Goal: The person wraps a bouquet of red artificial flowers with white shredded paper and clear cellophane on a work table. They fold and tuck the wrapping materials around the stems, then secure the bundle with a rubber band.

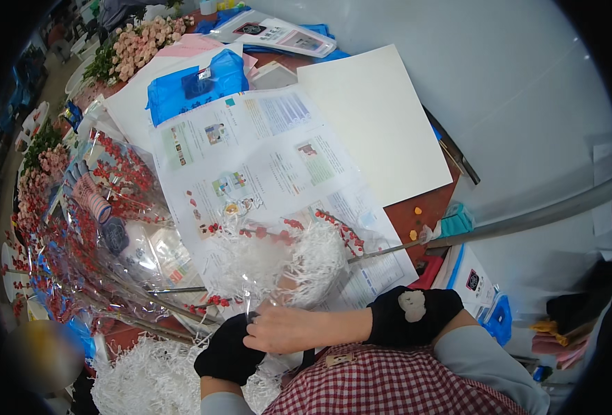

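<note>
My right hand reaches across my body, its curled fingers gripping the edge of the black cuff on my left forearm. My left hand is largely hidden behind the right hand and under white shredded paper filler; what it holds cannot be made out. The filler is heaped over a printed paper sheet, with shiny clear film about it. Sprigs of red berries stick out of the heap on its far side and to the right. Another berry sprig lies just left of my hands.
Berry branches in clear wrap crowd the left, with a striped knit glove on top. More white shreds lie front left. A blue bag, a white board and pink roses are farther back. A grey pole runs along the right.
</note>
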